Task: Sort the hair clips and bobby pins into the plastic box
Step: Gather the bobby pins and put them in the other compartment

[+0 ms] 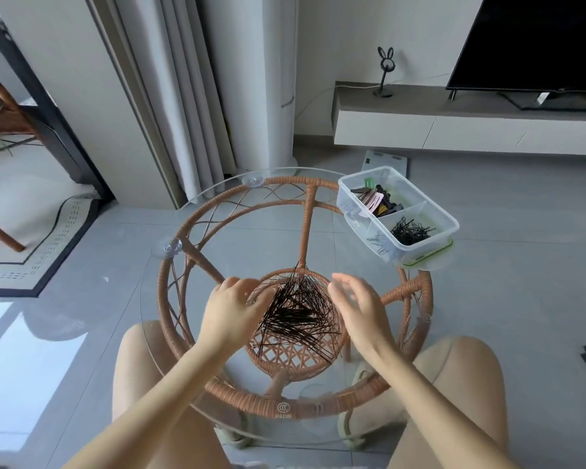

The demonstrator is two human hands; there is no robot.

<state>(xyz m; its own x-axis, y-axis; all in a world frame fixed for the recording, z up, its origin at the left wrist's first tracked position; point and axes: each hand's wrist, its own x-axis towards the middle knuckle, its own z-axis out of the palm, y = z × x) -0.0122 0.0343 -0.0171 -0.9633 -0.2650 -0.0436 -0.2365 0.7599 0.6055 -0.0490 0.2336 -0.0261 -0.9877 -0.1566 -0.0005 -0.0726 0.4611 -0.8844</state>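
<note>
In the head view, the loose pins (298,313) lie in a dark crossed pile on the glass top of the table (285,406), near the person, over the woven shelf that shows through the glass. The left hand (232,306) is at the left edge of the pile with bent fingers whose tips reach the pins; I cannot tell if it pinches any of them. The right hand (356,306) is just beside the right edge of the pile. It is blurred, its fingers are spread and relaxed, and it seems to hold nothing. The box (452,228) stands at the far right of the table, well apart from the pile, and hangs partly over the edge. Its far compartment has clips (374,201) of several colours, and a nearer compartment has a heap of pins (410,230). I judge that the pins are very light, thin and stiff, and that they slide easily on smooth glass, so pressing down on one will only push it away. They also cross and catch one another, so one lifted pin may pull others with it. It seems better to sweep them together from both sides and take a small bundle at its middle, between thumb and fingertips. A loose bundle may drop pins on the way, and the overhanging box may tip if it is pushed.
</note>
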